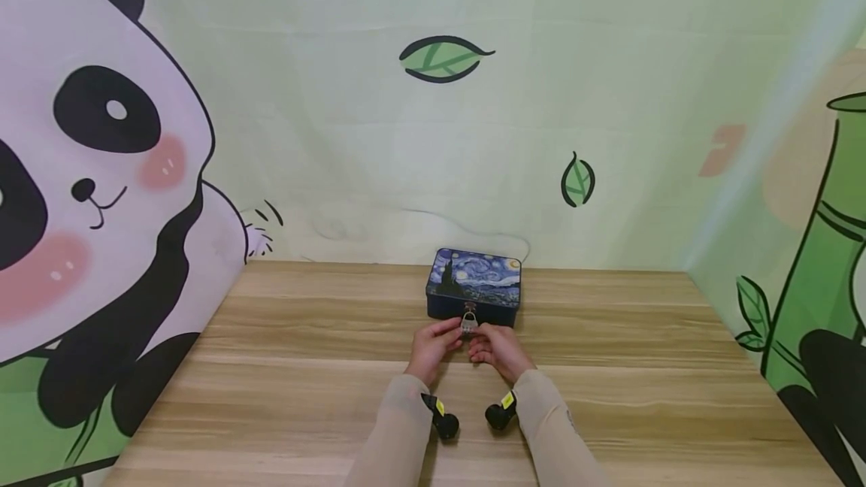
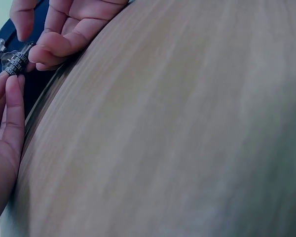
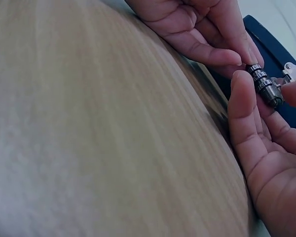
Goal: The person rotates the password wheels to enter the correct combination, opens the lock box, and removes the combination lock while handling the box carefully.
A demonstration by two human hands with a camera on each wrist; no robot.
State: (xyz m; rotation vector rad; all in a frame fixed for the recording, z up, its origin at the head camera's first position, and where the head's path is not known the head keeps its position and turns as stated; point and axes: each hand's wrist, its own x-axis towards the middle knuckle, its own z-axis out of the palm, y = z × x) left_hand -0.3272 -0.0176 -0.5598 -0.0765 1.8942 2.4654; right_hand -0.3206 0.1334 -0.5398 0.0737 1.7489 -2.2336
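Note:
A small metal combination padlock [image 1: 469,324] with numbered dials hangs at the latch [image 1: 470,308] of a dark blue tin box [image 1: 440,307], whose lid bears a starry night painting. My left hand [image 1: 431,348] pinches one end of the padlock [image 3: 260,79] between thumb and finger. From the other side my right hand [image 1: 502,350] has its bent fingers around the padlock's far end. One right-hand digit [image 2: 22,19] stands raised off the padlock in the left wrist view. The dial digits are too small to read.
The box stands near the back edge of a wood-grain table [image 1: 304,382]. Behind it hangs a pale green cloth [image 1: 325,134] printed with leaves and a panda. A thin pale cord [image 1: 497,234] shows behind the box. Both wrists wear small black cameras [image 1: 445,425].

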